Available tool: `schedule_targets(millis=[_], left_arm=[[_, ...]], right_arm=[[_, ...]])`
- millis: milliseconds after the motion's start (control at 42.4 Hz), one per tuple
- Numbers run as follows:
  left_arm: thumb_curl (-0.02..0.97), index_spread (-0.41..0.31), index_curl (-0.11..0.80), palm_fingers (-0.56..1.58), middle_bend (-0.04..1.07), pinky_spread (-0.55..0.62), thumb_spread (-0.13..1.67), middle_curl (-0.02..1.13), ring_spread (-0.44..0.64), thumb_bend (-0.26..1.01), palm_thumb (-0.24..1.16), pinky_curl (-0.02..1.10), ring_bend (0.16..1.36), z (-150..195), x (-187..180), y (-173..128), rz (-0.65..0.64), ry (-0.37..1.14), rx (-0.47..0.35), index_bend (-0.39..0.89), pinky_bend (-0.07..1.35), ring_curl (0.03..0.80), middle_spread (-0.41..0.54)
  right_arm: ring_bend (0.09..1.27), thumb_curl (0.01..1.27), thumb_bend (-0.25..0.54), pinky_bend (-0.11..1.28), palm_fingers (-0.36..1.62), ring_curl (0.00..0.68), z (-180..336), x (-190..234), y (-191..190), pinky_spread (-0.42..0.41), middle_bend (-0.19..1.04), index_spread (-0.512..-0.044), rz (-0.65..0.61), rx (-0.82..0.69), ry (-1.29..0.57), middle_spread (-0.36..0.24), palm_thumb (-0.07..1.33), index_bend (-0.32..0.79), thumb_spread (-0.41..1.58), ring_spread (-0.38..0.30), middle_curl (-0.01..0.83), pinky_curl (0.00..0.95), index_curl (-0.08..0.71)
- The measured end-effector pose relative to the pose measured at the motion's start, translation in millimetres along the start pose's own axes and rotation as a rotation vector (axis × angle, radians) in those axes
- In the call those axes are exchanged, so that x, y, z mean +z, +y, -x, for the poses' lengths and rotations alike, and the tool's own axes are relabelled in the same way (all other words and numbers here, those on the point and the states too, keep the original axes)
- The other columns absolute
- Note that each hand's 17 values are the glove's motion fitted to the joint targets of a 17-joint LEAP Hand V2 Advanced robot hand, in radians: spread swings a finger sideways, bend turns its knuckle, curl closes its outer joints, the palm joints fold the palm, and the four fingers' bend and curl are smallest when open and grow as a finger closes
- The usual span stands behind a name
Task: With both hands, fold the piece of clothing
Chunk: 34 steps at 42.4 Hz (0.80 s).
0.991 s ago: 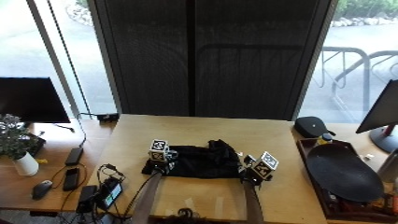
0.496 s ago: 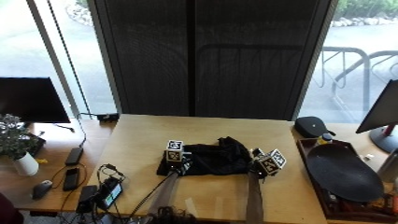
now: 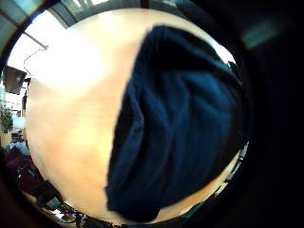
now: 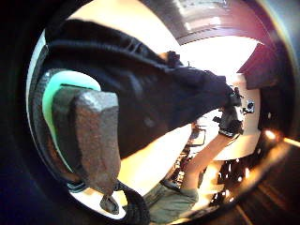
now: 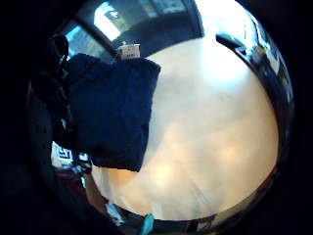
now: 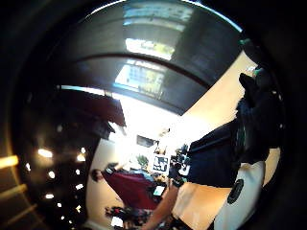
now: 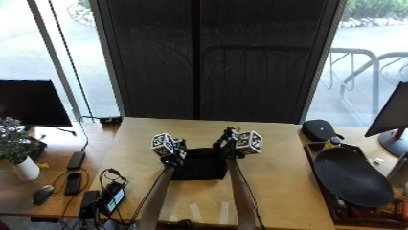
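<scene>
My left hand [image 7: 175,152] pinches the left upper edge of the dark garment [image 7: 200,164], and my right hand [image 7: 227,143] pinches the right upper edge, so both grips are clamped on cloth and the piece hangs between them above the middle of the table [image 7: 287,177], its lower part apparently meeting the surface toward the near edge. Likely failures: if one hand travels ahead of the other, the fold line would skew; if either pinch slips, that corner would drop and the layers bunch; dragging the lower part across the surface could crumple it. Count: one garment, two hands, one table.
</scene>
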State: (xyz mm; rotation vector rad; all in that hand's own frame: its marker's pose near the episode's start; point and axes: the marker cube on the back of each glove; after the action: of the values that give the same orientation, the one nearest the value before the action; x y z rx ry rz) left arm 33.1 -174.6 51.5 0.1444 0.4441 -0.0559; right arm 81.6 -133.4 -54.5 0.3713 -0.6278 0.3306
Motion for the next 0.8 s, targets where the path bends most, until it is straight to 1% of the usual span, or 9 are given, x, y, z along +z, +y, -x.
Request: schedule_targets(millis=[118, 212, 260, 330, 448, 566, 661, 708, 802], left_arm=[[0.143, -0.151, 0.325, 0.18, 0.26, 0.50, 1.36, 0.40, 0.30, -0.01, -0.01, 0.25, 0.61, 0, -58, 1, -0.076, -0.001, 0.013, 0.15, 0.41, 0.350, 0.044], [0.147, -0.152, 0.340, 0.23, 0.25, 0.48, 1.41, 0.40, 0.29, 0.00, 0.01, 0.25, 0.59, 2, -107, 3, -0.159, 0.019, 0.027, 0.18, 0.40, 0.339, 0.027], [0.149, -0.152, 0.343, 0.23, 0.25, 0.48, 1.43, 0.40, 0.28, 0.00, 0.01, 0.25, 0.58, 3, -122, 6, -0.170, 0.038, 0.029, 0.18, 0.40, 0.337, 0.022], [0.150, -0.153, 0.350, 0.25, 0.23, 0.47, 1.45, 0.40, 0.27, 0.01, 0.01, 0.25, 0.57, 8, -137, 13, -0.174, 0.043, 0.012, 0.17, 0.39, 0.333, 0.016], [0.154, -0.153, 0.355, 0.26, 0.22, 0.47, 1.48, 0.40, 0.27, 0.01, 0.02, 0.25, 0.56, 17, -144, 14, -0.209, 0.040, 0.016, 0.16, 0.38, 0.328, 0.011], [0.156, -0.153, 0.357, 0.27, 0.21, 0.47, 1.51, 0.40, 0.27, 0.01, 0.03, 0.26, 0.56, 33, -140, 10, -0.255, 0.015, 0.015, 0.16, 0.37, 0.324, 0.008], [0.161, -0.153, 0.357, 0.27, 0.21, 0.47, 1.51, 0.41, 0.26, 0.01, 0.03, 0.26, 0.55, 39, -131, 12, -0.224, 0.001, -0.014, 0.16, 0.36, 0.321, 0.007], [0.162, -0.153, 0.357, 0.27, 0.20, 0.47, 1.52, 0.41, 0.26, 0.02, 0.04, 0.26, 0.54, 40, -128, 13, -0.217, -0.014, -0.015, 0.15, 0.36, 0.319, 0.006], [0.164, -0.148, 0.355, 0.27, 0.20, 0.47, 1.53, 0.41, 0.26, 0.02, 0.04, 0.27, 0.53, 43, -125, 12, -0.217, -0.081, -0.020, 0.15, 0.36, 0.317, 0.006]], right_arm=[[0.74, 0.57, 0.073, 0.88, 0.87, 0.483, 54, 49, 16, -0.288, 0.18, -0.168, 0.024, -0.269, 0.031, -0.063, 1.20, -0.01, 0.72, -0.220, 0.460, 0.435, 0.053], [0.74, 0.58, 0.050, 0.86, 0.86, 0.475, 110, 85, 55, -0.291, 0.18, -0.187, 0.096, -0.459, 0.056, -0.081, 1.21, 0.02, 0.68, -0.224, 0.456, 0.421, 0.052], [0.74, 0.58, 0.041, 0.86, 0.87, 0.472, 118, 107, 66, -0.292, 0.18, -0.191, 0.138, -0.495, 0.080, -0.089, 1.22, 0.02, 0.67, -0.225, 0.453, 0.418, 0.049], [0.74, 0.59, 0.032, 0.86, 0.87, 0.467, 116, 138, 76, -0.292, 0.18, -0.202, 0.196, -0.494, 0.138, -0.095, 1.23, 0.02, 0.66, -0.226, 0.450, 0.413, 0.047], [0.72, 0.60, 0.013, 0.85, 0.89, 0.457, 109, 175, 88, -0.297, 0.18, -0.214, 0.239, -0.507, 0.167, -0.108, 1.24, 0.04, 0.63, -0.229, 0.445, 0.401, 0.053], [0.70, 0.61, 0.000, 0.83, 0.91, 0.449, 92, 218, 117, -0.299, 0.18, -0.224, 0.369, -0.482, 0.172, -0.114, 1.24, 0.05, 0.61, -0.231, 0.440, 0.392, 0.064], [0.70, 0.62, -0.010, 0.82, 0.93, 0.444, 80, 236, 133, -0.300, 0.18, -0.228, 0.503, -0.450, 0.179, -0.116, 1.23, 0.05, 0.61, -0.232, 0.437, 0.386, 0.070], [0.69, 0.62, -0.017, 0.80, 0.93, 0.444, 78, 242, 135, -0.298, 0.18, -0.228, 0.560, -0.465, 0.146, -0.117, 1.22, 0.06, 0.62, -0.233, 0.436, 0.381, 0.075], [0.66, 0.61, -0.013, 0.71, 0.89, 0.438, 78, 245, 133, -0.239, 0.20, -0.230, 0.635, -0.544, 0.059, -0.113, 1.22, 0.10, 0.69, -0.208, 0.445, 0.365, 0.102]])
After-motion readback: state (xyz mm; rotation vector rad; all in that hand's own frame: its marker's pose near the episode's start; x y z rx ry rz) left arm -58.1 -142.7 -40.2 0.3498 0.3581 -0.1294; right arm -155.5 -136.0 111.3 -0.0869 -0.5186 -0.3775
